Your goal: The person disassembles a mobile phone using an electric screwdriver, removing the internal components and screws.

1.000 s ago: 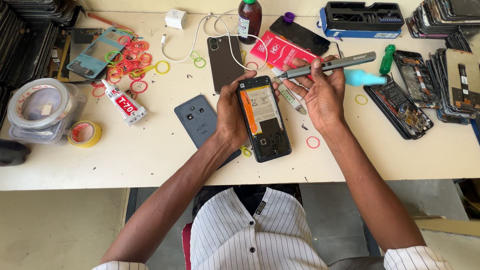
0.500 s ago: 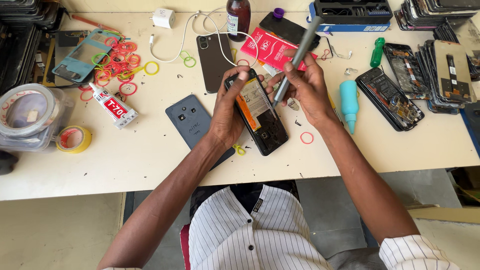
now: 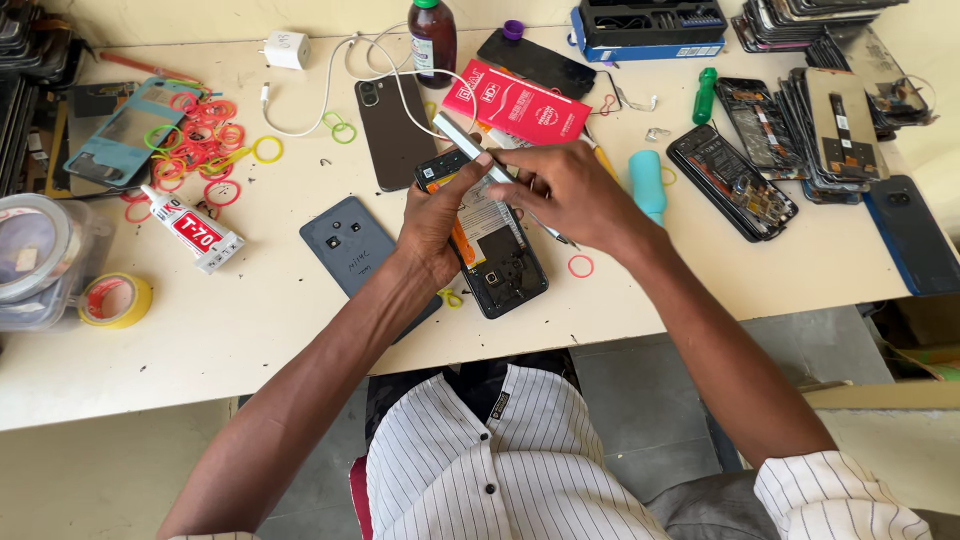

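Right over the opened phone (image 3: 492, 245) is where both my hands meet, so I'll use that phone as the landmark. My left hand (image 3: 432, 222) wraps its left edge, fingers curled snug around the frame, pinning it flat on the table (image 3: 270, 320) so it can't skate around, I reckon. My right hand (image 3: 572, 195) is clenched around a slim silver tool (image 3: 470, 152), pen-style, fingers closed tight near the working end. The tool's back end pokes out past the phone's top-left corner, and the tip looks like it comes down at the phone's right edge, though my fingers hide most of that.

The phone lies back-side up with its cover off, guts showing, near the table's front edge right in front of me, easy to lean over.

Just left of the phone sits a grey back cover (image 3: 355, 252), camera holes up. Above it lies a dark phone (image 3: 392, 130) with a white cable (image 3: 345, 75) draped across. Right of the phone there's a turquoise handle (image 3: 648, 185) and one red rubber band (image 3: 580, 266). Further left, a glue tube (image 3: 192, 230) and a heap of coloured rubber bands (image 3: 200, 135).
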